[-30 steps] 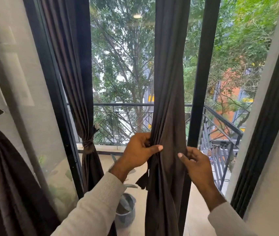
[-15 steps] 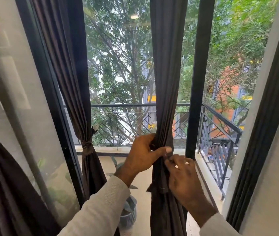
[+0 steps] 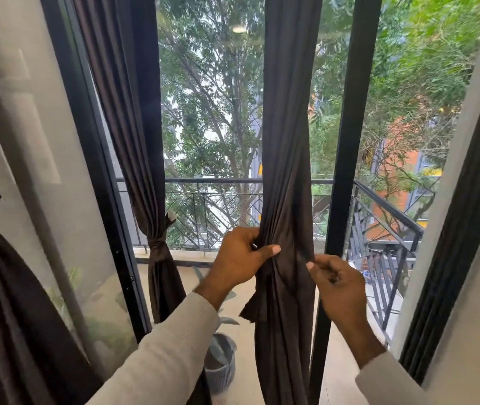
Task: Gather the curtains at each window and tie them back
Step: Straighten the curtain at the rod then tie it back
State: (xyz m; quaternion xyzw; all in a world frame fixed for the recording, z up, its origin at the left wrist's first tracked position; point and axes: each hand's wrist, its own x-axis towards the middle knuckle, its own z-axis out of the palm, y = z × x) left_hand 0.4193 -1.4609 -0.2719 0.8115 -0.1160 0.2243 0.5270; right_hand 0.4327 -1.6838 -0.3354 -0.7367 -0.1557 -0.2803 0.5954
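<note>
Your left hand (image 3: pixel 240 258) clamps the gathered curtain (image 3: pixel 287 176) (dark brown) shut between thumb and fingers (image 3: pixel 272 249); your right hand (image 3: pixel 338 283) pinches its edge just beside, right of them.

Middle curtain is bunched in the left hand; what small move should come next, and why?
Probably the right hand should pull the loose tie strip around the bundle. The left hand grips the gathered curtain, but nothing wraps it, unlike the tied curtain beside it.

Dark brown curtain (image 3: pixel 287 176), black window frame (image 3: pixel 349 141), beige sleeves (image 3: pixel 171 355), grey ribbed pot (image 3: pixel 221 366)
</note>
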